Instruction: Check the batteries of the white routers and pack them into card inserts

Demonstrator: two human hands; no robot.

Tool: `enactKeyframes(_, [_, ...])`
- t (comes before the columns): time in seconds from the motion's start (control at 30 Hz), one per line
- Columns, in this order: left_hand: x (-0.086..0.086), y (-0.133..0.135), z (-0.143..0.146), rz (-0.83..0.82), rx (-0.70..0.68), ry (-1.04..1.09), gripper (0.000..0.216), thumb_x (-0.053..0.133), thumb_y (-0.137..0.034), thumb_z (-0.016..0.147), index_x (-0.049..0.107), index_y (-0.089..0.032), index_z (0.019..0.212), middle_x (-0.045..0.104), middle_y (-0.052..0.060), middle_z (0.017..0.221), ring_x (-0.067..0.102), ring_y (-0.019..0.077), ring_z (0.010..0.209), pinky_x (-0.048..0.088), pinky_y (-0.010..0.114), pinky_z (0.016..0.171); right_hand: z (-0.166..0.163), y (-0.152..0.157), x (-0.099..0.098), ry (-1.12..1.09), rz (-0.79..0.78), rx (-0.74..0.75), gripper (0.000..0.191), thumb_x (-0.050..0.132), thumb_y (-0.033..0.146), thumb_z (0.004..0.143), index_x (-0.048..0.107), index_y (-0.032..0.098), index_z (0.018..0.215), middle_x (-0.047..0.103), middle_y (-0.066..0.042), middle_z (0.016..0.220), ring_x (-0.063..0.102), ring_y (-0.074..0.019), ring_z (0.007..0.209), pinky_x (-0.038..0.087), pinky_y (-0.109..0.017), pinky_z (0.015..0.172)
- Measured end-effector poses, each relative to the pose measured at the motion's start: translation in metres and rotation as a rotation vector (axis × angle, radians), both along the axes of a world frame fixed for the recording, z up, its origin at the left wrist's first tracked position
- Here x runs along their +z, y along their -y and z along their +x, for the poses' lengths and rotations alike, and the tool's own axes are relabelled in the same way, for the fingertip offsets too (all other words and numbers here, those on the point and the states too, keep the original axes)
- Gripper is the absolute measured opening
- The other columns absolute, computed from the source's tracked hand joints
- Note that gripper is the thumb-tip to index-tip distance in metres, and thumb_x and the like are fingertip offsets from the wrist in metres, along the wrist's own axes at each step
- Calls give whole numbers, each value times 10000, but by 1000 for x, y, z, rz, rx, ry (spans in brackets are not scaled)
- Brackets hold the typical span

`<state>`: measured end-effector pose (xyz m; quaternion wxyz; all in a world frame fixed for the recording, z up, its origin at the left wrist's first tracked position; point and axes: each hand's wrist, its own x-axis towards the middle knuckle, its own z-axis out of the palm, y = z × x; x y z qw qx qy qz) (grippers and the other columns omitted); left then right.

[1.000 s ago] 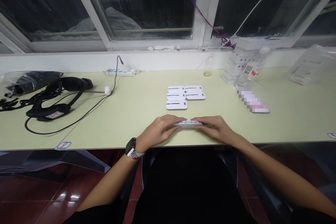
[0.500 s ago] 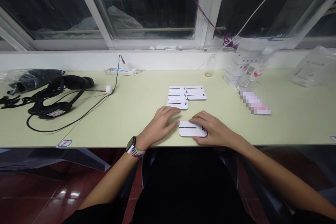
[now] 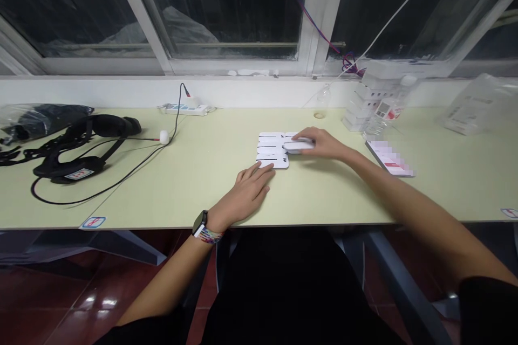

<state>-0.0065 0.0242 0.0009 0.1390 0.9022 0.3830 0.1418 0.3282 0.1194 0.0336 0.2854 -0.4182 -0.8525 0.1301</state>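
Several flat white cards with a black slot line (image 3: 272,150) lie overlapped in two short rows near the middle of the pale green table (image 3: 194,172). My right hand (image 3: 321,143) reaches forward and pinches one white card (image 3: 298,144) over the right row. My left hand (image 3: 246,191) rests flat on the table, fingers stretched, fingertips touching the nearest card (image 3: 274,163) of the left row. A watch and a beaded band sit on my left wrist.
A black headset with straps and a cable (image 3: 76,151) lies at the left. A white power strip (image 3: 184,110) sits at the back. White boxes and a plastic bottle (image 3: 378,105) stand at the back right, with a clear bag (image 3: 477,102) further right.
My right hand has carried the white card from the table's near edge forward to the right row of cards. My left hand slid forward a little and flattened beside the left row.
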Motion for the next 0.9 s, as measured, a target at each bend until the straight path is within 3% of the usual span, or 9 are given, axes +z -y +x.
enactKeyframes(0.07, [-1,0,-1,5,-5,-13,495,354,-314,1186,489,-291,1661,369,36,1826,220,355,1724,288,618,1347,7,-40,-1,-10,-108,-128,390,778,267,851,822,231,1236,806,-103,1317,727,-351,1232,561,-520,1101])
enactKeyframes(0.17, [-2,-1,-2,26,-4,-10,479,361,-310,1185,517,-299,1638,382,39,1819,236,363,1718,311,618,1335,9,-82,-7,-18,-222,-200,375,778,235,830,823,227,1203,802,-90,1343,722,-336,1266,553,-477,1124])
enactKeyframes(0.33, [-3,-1,-2,42,-8,-16,475,362,-295,1184,523,-300,1631,387,46,1816,255,367,1711,331,618,1322,10,-116,-18,-25,-245,-247,387,744,226,859,825,213,1237,793,-111,1377,726,-327,1277,565,-459,1118])
enactKeyframes(0.63, [-4,-1,-2,49,-14,3,471,374,-307,1183,522,-296,1630,392,42,1814,244,362,1715,312,625,1339,15,-130,-22,-12,-281,-233,444,734,248,897,837,233,1328,750,-115,1485,700,-336,1359,506,-477,1207])
enactKeyframes(0.8, [-3,-1,-2,45,-15,13,471,388,-301,1174,530,-306,1623,397,40,1811,252,366,1714,318,638,1336,13,-123,-20,7,-265,-248,408,726,256,918,848,261,1307,738,-82,1512,684,-343,1399,496,-476,1215])
enactKeyframes(0.9, [-3,-1,-2,37,-11,-9,477,371,-301,1175,522,-289,1627,384,42,1818,238,368,1717,312,644,1336,5,-112,-22,5,-189,-295,419,637,268,995,812,219,1372,636,-109,1634,598,-345,1503,433,-499,1273])
